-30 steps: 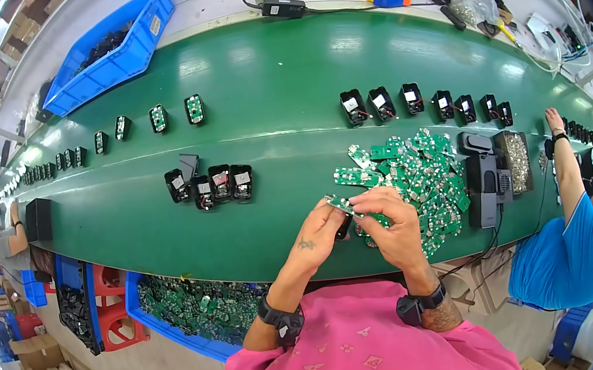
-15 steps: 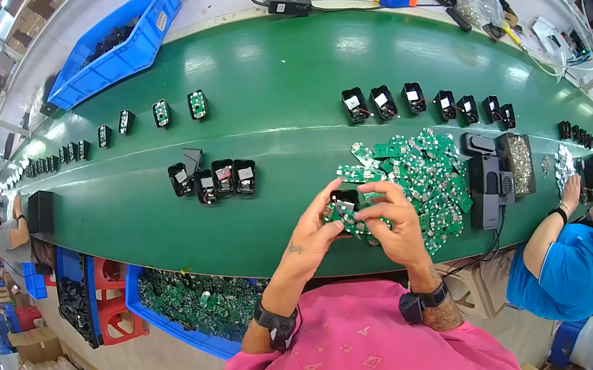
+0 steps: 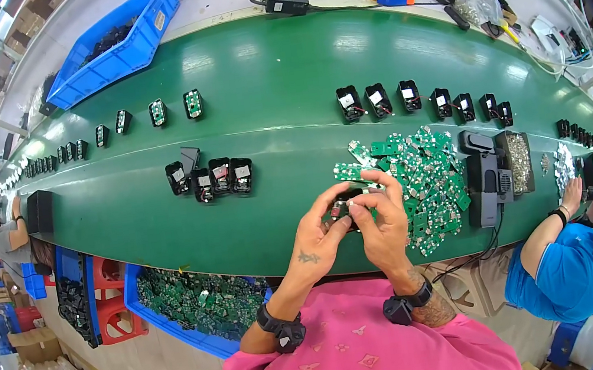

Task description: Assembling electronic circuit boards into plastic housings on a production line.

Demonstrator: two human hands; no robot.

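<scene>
A small black plastic housing (image 3: 344, 198) is held just above the table's near edge, with a bit of red inside it. My left hand (image 3: 314, 236) is closed round its left side, thumb and forefinger at the rim. From the right, my right hand (image 3: 382, 223) has its thumb and forefinger pinched at the housing's opening, while its other fingers curl over the far side. My fingers hide most of the inside, and no green board can be made out in it. Just beyond and right of my hands lies a heap of loose green circuit boards (image 3: 428, 186).
Black housings with wires (image 3: 350, 105) line the back right; several more (image 3: 220, 177) cluster at left. Housings with green boards (image 3: 193, 104) stand farther back. A grey-black device (image 3: 481, 179) and a box of small parts (image 3: 519, 162) flank the heap. Co-workers (image 3: 573, 264) sit at both sides.
The green board seen in front of the housing is now out of sight. The housing has tilted, showing red inside. My right hand has moved left, its fingertips closing in at the opening.
</scene>
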